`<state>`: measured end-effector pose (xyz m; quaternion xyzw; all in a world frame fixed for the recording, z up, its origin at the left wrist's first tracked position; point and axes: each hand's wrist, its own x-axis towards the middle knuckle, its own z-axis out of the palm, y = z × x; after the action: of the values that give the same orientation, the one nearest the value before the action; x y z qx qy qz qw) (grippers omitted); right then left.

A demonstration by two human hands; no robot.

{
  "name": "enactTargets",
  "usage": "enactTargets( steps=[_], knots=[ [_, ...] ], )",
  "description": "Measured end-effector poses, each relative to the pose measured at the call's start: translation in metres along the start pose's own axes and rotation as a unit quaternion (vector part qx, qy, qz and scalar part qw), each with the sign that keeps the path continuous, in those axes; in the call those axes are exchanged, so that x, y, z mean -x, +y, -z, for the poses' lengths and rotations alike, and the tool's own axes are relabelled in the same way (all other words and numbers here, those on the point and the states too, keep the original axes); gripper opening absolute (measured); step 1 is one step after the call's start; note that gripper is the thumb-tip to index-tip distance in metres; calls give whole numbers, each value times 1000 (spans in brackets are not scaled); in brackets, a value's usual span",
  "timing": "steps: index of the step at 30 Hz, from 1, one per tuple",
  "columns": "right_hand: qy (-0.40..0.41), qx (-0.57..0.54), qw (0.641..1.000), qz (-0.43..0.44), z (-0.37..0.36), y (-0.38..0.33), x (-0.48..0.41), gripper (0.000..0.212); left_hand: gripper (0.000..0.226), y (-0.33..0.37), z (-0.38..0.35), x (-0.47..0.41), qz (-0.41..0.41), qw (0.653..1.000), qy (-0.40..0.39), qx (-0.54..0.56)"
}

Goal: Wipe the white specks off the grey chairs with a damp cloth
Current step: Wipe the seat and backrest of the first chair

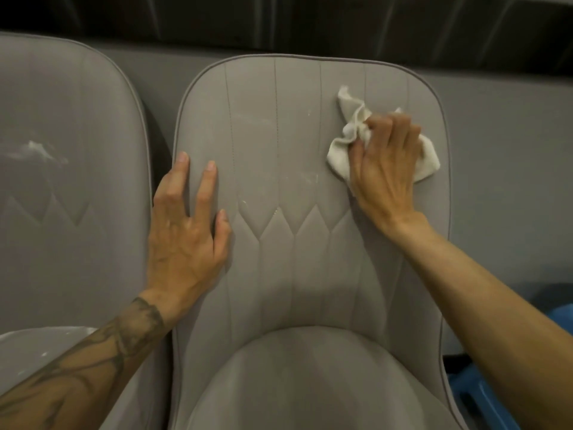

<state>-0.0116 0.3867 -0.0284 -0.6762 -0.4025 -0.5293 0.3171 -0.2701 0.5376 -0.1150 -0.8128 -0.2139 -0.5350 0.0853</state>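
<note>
Cloth first: it is a small white rag, bunched up under my right grip and pressed against the upper right part of the backrest of the grey chair in front of me. My fingers curl over the wad and my thumb lies against its left fold, so this grip is closed on the cloth, with loose corners sticking out above and to the right. It is soft and limp, and I'd judge it light even when damp. It will crumple or slip out from under my palm unless most of it is gathered in the middle. The bunched centre looks the best place to hold, leaving a flat pad underneath to rub with.

My left grip holds nothing: the fingers are straight and spread, flat on the left edge of the same backrest, bracing it.

The padded cover looks smooth and a little yielding, with stitched seams where specks could lodge. White specks show near the middle of the backrest, between my two grips. A few more sit higher up and by the zigzag stitching, none of them wiped yet. The neighbouring chair on the left carries a larger white smear. I reckon the job is at an early stage. Firm short rubs along the seams, not hard scrubbing, should lift the marks without spreading them.
</note>
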Motion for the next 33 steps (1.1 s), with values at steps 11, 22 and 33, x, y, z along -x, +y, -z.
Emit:
enactTargets(
  steps=[11,22,33],
  knots=[
    [-42,71,996,37,-2,3,1,23,66,-1,-1,1,5,1000,-3,10],
    [-66,52,996,34,0,-2,14,22,66,-4,-5,1,3,1000,-7,29],
    [-50,76,996,-11,-1,-7,-1,34,66,-9,-8,2,13,999,-12,50]
  ],
)
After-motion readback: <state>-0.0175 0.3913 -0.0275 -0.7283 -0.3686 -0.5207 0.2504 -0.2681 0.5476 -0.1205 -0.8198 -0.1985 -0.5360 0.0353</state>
